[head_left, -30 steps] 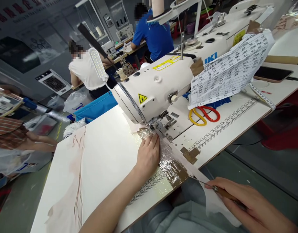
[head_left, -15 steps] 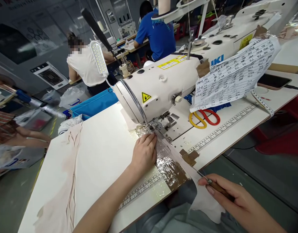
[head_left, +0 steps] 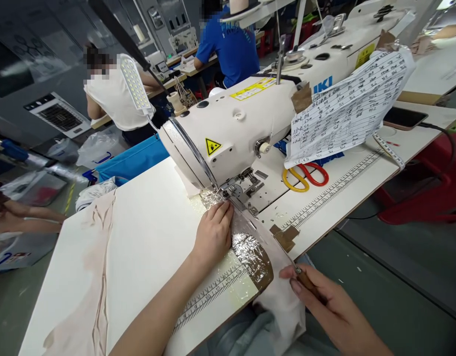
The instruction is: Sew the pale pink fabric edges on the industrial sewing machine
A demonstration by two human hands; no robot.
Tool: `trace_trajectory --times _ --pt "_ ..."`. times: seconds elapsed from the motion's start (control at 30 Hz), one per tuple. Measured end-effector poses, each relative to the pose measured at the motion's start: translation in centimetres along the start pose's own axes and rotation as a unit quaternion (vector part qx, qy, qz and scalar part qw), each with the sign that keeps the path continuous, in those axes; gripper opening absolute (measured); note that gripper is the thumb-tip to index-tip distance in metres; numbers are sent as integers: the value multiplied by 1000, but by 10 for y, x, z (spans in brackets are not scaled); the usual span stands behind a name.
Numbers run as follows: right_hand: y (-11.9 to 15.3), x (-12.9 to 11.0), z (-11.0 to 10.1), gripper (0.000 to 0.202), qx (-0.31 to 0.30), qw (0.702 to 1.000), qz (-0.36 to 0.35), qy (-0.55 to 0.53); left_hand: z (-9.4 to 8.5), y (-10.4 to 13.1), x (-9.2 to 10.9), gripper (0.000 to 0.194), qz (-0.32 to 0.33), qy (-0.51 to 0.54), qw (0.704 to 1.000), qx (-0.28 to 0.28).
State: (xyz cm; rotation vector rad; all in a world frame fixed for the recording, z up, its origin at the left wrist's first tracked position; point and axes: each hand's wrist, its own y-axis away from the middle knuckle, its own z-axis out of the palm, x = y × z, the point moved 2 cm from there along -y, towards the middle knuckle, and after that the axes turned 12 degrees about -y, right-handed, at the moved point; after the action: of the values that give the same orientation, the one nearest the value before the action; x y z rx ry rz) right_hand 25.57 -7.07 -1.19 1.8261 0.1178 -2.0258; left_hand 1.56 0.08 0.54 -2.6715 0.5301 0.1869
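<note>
A white sewing machine [head_left: 228, 128] stands on the white table [head_left: 146, 237]. My left hand [head_left: 214, 231] lies with its fingers together on the pale sheer fabric [head_left: 267, 242], just in front of the machine's presser foot. My right hand [head_left: 317, 291] is wrapped round the wooden handle of a thin metal tool [head_left: 305, 282]. The tool's shaft points along the fabric toward the needle area, and the fabric hangs over the table's front edge beside this hand. Clear film over brown tape [head_left: 252, 259] shows under the fabric.
Scissors with yellow and red handles [head_left: 305, 177] lie right of the needle area. Handwritten paper [head_left: 346, 113] hangs on the machine. Pinkish fabric [head_left: 90, 277] lies at the table's left. A phone [head_left: 405, 118] rests behind. Other people sit or stand beyond the table.
The view has shifted slightly. My right hand with the tool has moved left and nearer my left hand, and the hanging fabric has swung left with it. My left hand stays by the presser foot.
</note>
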Motion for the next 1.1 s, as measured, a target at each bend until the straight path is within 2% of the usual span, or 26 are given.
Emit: trace_trajectory --times 0.13,0.3,0.57,0.87,1.1 --pt "-13 -17 -4 30 1 991 -84 102 -2 -5 7 43 -17 -31 999 -4" --pt "-32 -34 1 24 -19 973 -153 173 -4 -12 3 37 -35 -15 999 -8" --pt "-45 -40 7 23 -27 964 -168 204 -4 -13 -7 36 -16 83 995 44" --pt "-62 -43 14 21 -36 958 -175 226 0 -10 -8 36 -37 32 998 30" --pt "-74 -42 18 21 -44 948 -184 256 -1 -10 -11 32 -25 77 995 51"
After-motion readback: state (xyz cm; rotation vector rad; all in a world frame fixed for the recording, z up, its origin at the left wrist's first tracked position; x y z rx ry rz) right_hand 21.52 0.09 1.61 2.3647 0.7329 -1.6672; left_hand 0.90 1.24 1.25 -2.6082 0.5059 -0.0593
